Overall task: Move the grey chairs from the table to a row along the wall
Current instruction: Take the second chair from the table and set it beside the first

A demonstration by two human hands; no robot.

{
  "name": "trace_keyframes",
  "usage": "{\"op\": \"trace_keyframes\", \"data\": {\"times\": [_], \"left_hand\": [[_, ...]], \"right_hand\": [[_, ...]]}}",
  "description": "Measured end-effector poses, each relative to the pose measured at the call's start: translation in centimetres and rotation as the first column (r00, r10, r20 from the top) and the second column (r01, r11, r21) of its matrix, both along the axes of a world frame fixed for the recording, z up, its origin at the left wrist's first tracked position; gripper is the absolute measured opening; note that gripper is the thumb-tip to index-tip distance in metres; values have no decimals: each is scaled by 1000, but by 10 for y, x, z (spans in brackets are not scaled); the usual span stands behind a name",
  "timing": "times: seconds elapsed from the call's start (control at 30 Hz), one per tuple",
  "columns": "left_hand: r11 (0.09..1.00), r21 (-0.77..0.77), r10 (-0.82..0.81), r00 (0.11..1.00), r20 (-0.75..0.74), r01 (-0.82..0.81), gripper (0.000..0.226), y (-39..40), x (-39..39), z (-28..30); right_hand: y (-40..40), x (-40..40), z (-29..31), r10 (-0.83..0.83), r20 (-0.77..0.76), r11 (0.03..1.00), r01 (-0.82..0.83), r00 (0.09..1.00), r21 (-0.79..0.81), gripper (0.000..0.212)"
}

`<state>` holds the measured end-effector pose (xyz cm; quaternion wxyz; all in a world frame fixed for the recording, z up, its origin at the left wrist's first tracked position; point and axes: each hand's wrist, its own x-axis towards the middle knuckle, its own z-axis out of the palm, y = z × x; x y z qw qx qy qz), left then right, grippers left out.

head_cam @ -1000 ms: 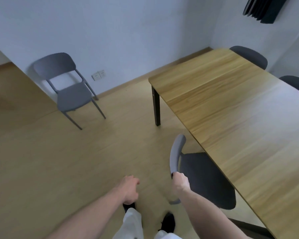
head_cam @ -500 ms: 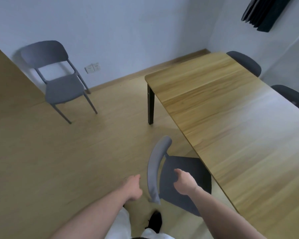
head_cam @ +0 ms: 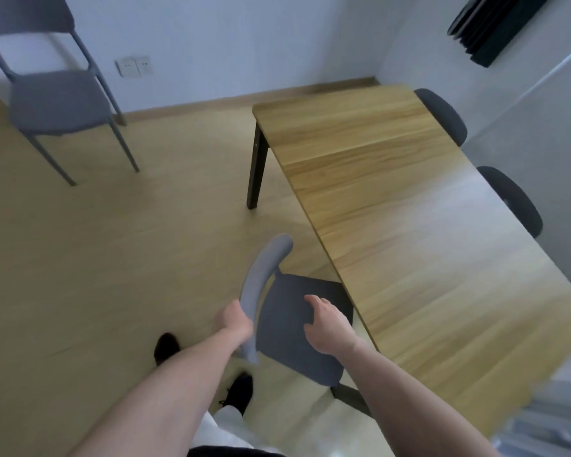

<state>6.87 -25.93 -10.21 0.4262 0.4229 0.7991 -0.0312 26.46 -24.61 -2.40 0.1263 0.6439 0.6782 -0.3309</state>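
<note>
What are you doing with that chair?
A person is taking a grey chair away from the wooden table. The left hand grips its backrest, and the right hand rests on the seat. Another chair already stands by the wall. Two more are at the table's far side.

grey chairs (head_cam: 297, 328), one against a pale blue-white wall (head_cam: 228, 37); light wood-grain table (head_cam: 409, 225) with black legs; tan floor (head_cam: 96, 258); black shoes (head_cam: 239, 392)

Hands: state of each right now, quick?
Left hand: grip closed around the chair backrest.
Right hand: open, fingers spread over the chair seat; contact cannot be told.
</note>
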Motion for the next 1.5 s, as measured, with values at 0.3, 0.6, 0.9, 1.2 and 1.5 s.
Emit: {"op": "trace_keyframes", "data": {"times": [0.3,0.6,0.9,1.2,1.5], "left_hand": [[995,96,-26,1000,4,26,18,-14,-14,26],[957,183,-200,969,-144,225,13,-12,-32,84],[873,174,-402,875,-271,455,8,5,-62,132],[858,144,-431,842,-324,494,12,11,-147,131],[858,282,-346,888,-303,430,16,57,-260,147]], "right_hand": [[24,-23,16,144,16,983,-145,989,117,64],[44,-61,32,234,101,938,-252,967,239,87],[74,-71,26,217,210,914,-274,953,300,28],[90,-135,35,321,183,903,-359,929,235,25],[148,-231,57,430,163,810,-460,888,365,21]]}}
